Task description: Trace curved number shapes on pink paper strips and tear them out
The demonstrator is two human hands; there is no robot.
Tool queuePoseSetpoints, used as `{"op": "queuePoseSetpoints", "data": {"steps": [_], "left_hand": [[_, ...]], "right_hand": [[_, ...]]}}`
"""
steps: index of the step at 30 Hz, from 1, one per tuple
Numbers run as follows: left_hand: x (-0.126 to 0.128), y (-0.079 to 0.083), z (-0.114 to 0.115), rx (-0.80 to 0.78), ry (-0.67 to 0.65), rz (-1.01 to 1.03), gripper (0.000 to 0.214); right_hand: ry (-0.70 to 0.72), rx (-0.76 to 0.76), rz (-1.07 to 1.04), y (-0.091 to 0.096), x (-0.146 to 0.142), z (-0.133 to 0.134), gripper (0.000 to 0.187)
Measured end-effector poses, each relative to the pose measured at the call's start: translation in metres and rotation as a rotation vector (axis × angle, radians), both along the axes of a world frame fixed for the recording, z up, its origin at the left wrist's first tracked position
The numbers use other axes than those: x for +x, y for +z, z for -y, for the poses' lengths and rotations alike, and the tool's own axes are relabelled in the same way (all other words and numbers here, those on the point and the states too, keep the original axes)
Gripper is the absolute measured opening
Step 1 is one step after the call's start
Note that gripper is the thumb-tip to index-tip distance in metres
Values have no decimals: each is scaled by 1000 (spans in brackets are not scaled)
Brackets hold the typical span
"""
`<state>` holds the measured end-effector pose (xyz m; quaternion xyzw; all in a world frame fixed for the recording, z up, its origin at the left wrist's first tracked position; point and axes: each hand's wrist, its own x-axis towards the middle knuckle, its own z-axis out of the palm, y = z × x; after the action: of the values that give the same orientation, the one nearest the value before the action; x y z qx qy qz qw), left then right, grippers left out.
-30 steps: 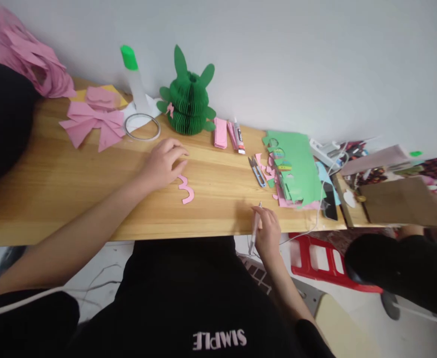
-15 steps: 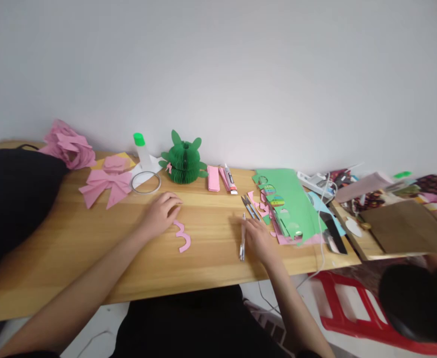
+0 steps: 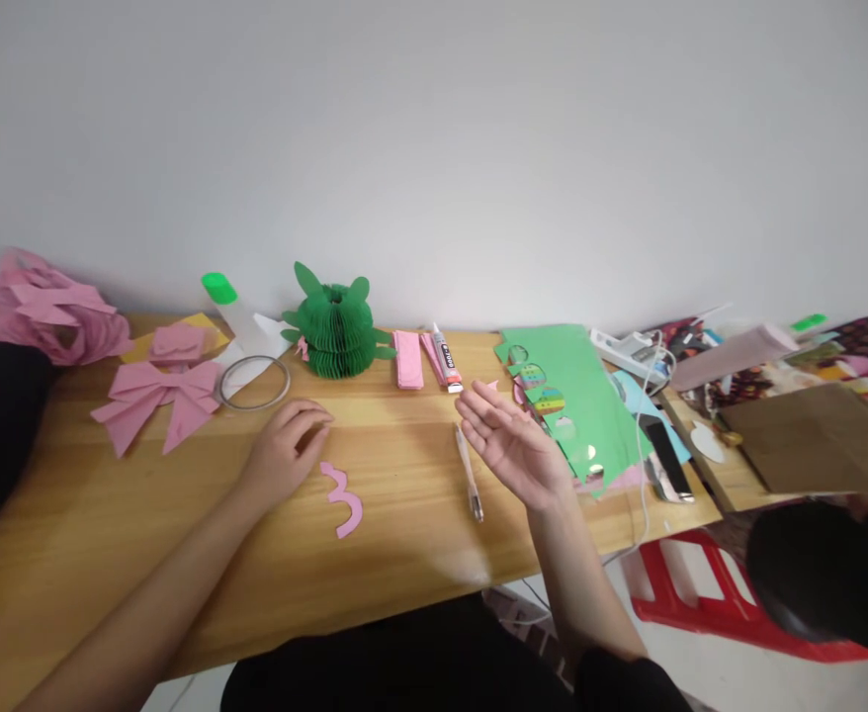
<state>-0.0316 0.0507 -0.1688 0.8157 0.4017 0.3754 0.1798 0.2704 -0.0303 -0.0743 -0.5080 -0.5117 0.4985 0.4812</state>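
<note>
Two hands recorded, both empty. Left hand [image 3: 282, 450]: loosely curled, rested on table [image 3: 404, 564] just beside pink paper 3 [image 3: 343, 499]. Right hand [image 3: 512, 445]: spread open, raised beside pen [image 3: 469, 473], which is laid flat. A pause between grips is judged; a fingertip pinch would be required for pickup.

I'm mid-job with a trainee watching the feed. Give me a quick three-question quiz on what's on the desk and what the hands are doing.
1. True or false: the right hand grips the pen.
2. Fill the gap: the left hand rests on the table next to a pink paper cut-out shaped like the numeral ___.
3. What colour is the cap of the glue bottle by the wall?
Key: 1. False; the pen lies on the table beside the open, raised right hand. 2. 3. 3. Green.
</note>
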Motion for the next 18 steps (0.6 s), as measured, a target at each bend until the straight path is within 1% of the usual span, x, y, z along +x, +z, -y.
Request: {"op": "queuePoseSetpoints", "data": {"steps": [4,6,7,9,11,13,14,15,17,18], "left_hand": [[1,3,1,-14,11,8,12],[2,4,2,-30,22,16,13],[2,4,2,-41,27,19,13],[2,4,3,-68,37,24,14],[2,3,3,-98,45,26,15],[1,1,3,-128,54,26,15],[1,1,3,-139,60,27,14],[1,1,3,-148,66,30,14],[1,1,4,-155,74,40,14],[1,1,4,-155,77,47,14]], "right_hand": [[-87,-25,-109,-5,-4,-5,37],[-97,-59,-126,-9,-7,-7,36],[-82,-88,-102,-11,-11,-7,35],[-25,-156,51,-15,-21,-7,33],[46,-186,367,-20,-35,-6,28],[153,-149,715,-25,-54,-5,28],[219,-115,838,-28,-64,-5,26],[295,-82,901,-30,-74,-6,21],[391,-42,908,-33,-94,-8,7],[409,-42,900,-33,-104,-10,10]]}}
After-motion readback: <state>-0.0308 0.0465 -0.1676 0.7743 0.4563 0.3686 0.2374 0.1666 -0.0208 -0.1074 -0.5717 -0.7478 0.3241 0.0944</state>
